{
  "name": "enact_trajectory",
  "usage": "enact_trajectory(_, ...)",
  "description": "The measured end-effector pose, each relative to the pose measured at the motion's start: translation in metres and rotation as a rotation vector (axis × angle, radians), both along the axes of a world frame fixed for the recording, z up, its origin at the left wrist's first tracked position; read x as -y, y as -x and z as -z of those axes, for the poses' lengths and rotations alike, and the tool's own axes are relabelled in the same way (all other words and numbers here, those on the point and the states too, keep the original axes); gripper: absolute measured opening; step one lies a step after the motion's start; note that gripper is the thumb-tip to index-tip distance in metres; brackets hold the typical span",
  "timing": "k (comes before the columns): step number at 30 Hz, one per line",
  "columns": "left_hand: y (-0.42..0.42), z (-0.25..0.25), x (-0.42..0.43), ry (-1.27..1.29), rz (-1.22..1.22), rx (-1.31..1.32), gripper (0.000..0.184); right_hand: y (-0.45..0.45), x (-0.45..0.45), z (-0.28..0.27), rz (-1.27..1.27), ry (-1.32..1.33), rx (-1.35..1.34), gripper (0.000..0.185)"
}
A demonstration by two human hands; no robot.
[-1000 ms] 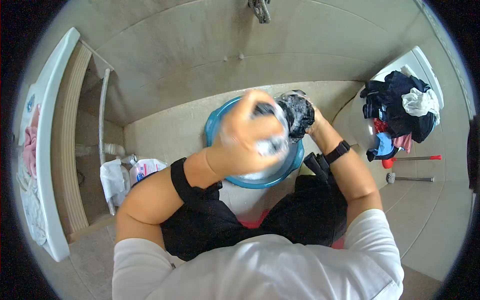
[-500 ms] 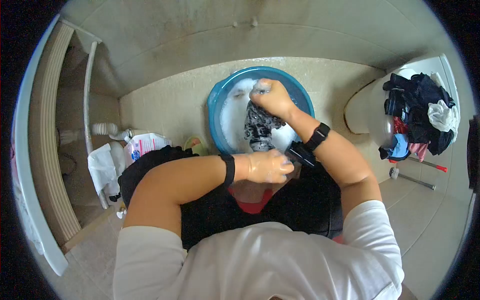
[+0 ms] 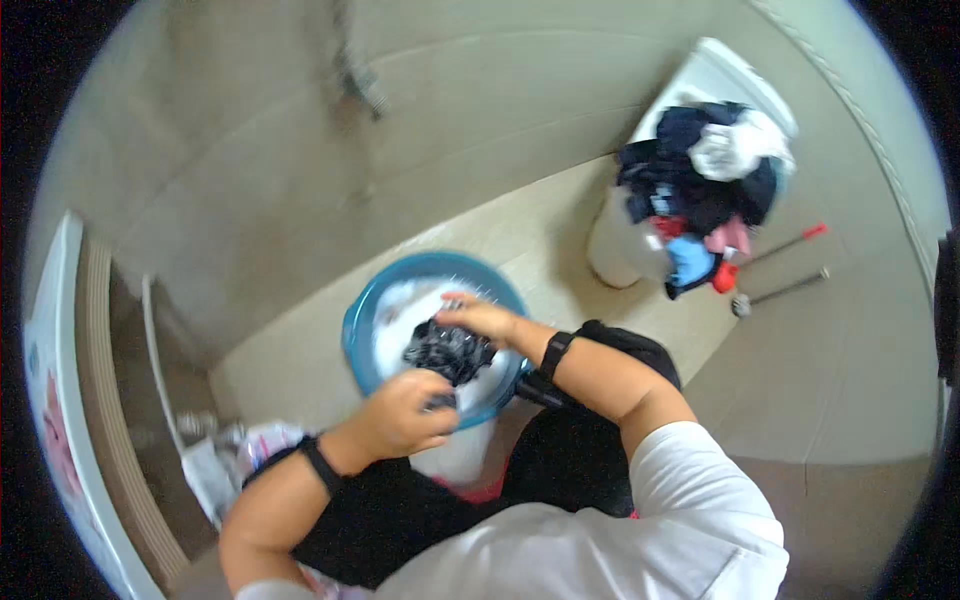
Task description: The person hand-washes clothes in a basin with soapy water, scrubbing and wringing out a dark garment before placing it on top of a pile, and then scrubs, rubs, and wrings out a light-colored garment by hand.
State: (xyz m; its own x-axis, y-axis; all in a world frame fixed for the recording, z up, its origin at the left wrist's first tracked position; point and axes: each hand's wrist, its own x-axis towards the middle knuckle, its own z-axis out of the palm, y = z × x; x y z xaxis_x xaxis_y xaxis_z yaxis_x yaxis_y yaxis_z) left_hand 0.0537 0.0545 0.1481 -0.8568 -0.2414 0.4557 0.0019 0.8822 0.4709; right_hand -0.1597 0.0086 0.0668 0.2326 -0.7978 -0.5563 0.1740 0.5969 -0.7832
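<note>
Grip's closed on sudsy black cloth (image 3: 450, 350) in the left hand (image 3: 400, 415), can't really tell for the right hand (image 3: 485, 319), and that whole clothes pile (image 3: 700, 170) sits outside the foamy basin (image 3: 430, 263).

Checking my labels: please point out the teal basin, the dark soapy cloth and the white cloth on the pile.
Teal basin (image 3: 428, 262): head view, far inner wall.
Dark soapy cloth (image 3: 450, 350): head view, middle of its folds.
White cloth (image 3: 722, 152): head view, its crumpled middle.
</note>
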Motion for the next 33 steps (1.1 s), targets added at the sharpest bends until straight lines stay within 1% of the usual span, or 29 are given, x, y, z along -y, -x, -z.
enact_trajectory(1,0.005,-0.018,0.003,-0.03,-0.249,-0.074,0.028,0.007,-0.006,-0.005,-0.077,0.007,-0.008,0.057)
enact_trajectory(2,0.015,-0.034,0.009,-0.111,-0.502,-0.187,0.023,0.016,-0.008,-0.009,-0.164,0.004,-0.012,0.065)
enact_trajectory(3,0.022,-0.044,0.018,-0.112,-0.681,-0.292,0.022,0.018,-0.016,-0.044,-0.285,0.064,-0.126,0.066)
enact_trajectory(4,0.03,-0.051,0.027,-0.188,-0.816,-0.421,0.021,0.015,-0.025,-0.078,-0.41,0.115,-0.239,0.067)
enact_trajectory(5,0.036,-0.058,0.036,-0.261,-0.895,-0.496,0.02,0.02,-0.011,-0.019,-0.49,0.73,-0.401,0.074)
enact_trajectory(6,0.041,-0.056,0.045,-0.415,-0.96,-0.56,0.019,0.021,-0.018,-0.043,-0.516,0.769,-0.474,0.085)
enact_trajectory(8,0.056,-0.071,0.049,-0.898,-0.812,-0.857,0.019,0.017,-0.034,-0.068,-0.515,0.932,-0.571,0.099)
enact_trajectory(9,0.064,-0.084,0.046,-1.005,-0.789,-0.905,0.022,0.014,-0.043,-0.082,-0.507,0.939,-0.573,0.099)
enact_trajectory(10,0.071,-0.098,0.043,-0.997,-0.783,-0.902,0.022,0.009,-0.052,-0.094,-0.448,0.945,-0.778,0.101)
enact_trajectory(11,0.078,-0.11,0.04,-1.119,-0.725,-0.932,0.022,0.007,-0.057,-0.102,-0.384,0.944,-0.98,0.103)
enact_trajectory(12,0.084,-0.119,0.04,-1.243,-0.667,-0.959,0.023,0.005,-0.056,-0.103,-0.31,1.014,-1.194,0.103)
enact_trajectory(13,0.087,-0.119,0.048,-1.256,-0.607,-0.928,0.03,0.008,-0.054,-0.106,-0.214,1.065,-1.172,0.097)
enact_trajectory(14,0.09,-0.126,0.057,-1.25,-0.603,-0.927,0.03,0.013,-0.051,-0.108,-0.119,1.114,-1.148,0.09)
enact_trajectory(15,0.093,-0.133,0.067,-1.354,-0.463,-0.943,0.041,0.016,-0.049,-0.117,0.047,1.104,-0.903,0.076)
enact_trajectory(16,0.1,-0.14,0.071,-1.456,-0.321,-0.954,0.052,0.025,-0.051,-0.13,0.013,0.918,-0.739,0.067)
enact_trajectory(18,0.106,-0.159,0.07,-1.41,-0.235,-0.802,0.075,0.038,-0.042,-0.132,0.18,0.904,-0.565,0.057)
enact_trajectory(19,0.111,-0.153,0.077,-1.214,-0.363,-0.687,0.084,0.048,-0.039,-0.141,0.237,0.963,-0.508,0.052)
enact_trajectory(20,0.12,-0.14,0.073,-0.84,-0.432,-0.485,0.089,0.061,-0.036,-0.151,0.29,1.02,-0.451,0.047)
enact_trajectory(21,0.127,-0.119,0.069,-0.652,-0.406,-0.288,0.093,0.075,-0.037,-0.167,0.27,0.923,-0.411,0.039)
enact_trajectory(22,0.134,-0.101,0.064,-0.462,-0.375,-0.092,0.097,0.088,-0.034,-0.175,0.31,0.918,-0.33,0.038)
enact_trajectory(24,0.165,-0.085,0.041,-0.713,-0.229,-0.147,0.086,0.111,-0.035,-0.188,0.337,0.739,-0.331,0.045)
enact_trajectory(26,0.191,-0.073,0.038,-0.852,-0.211,-0.194,0.066,0.129,-0.03,-0.178,0.387,0.873,-0.526,0.058)
enact_trajectory(27,0.204,-0.076,0.032,-0.862,-0.257,-0.235,0.054,0.135,-0.033,-0.179,0.44,0.915,-0.602,0.065)
enact_trajectory(28,0.217,-0.075,0.03,-0.905,-0.244,-0.303,0.049,0.142,-0.041,-0.192,0.423,0.902,-0.712,0.08)
enact_trajectory(30,0.245,-0.08,0.024,-1.126,-0.195,-0.455,0.039,0.159,-0.05,-0.208,0.442,0.945,-0.842,0.094)
enact_trajectory(31,0.256,-0.077,0.029,-1.25,-0.178,-0.404,0.03,0.168,-0.056,-0.216,0.369,0.865,-1.133,0.106)
enact_trajectory(32,0.27,-0.074,0.031,-1.307,-0.159,-0.46,0.026,0.179,-0.06,-0.222,0.295,0.914,-1.209,0.102)
enact_trajectory(33,0.281,-0.079,0.033,-1.279,-0.109,-0.429,0.027,0.193,-0.063,-0.23,0.303,0.876,-1.132,0.103)
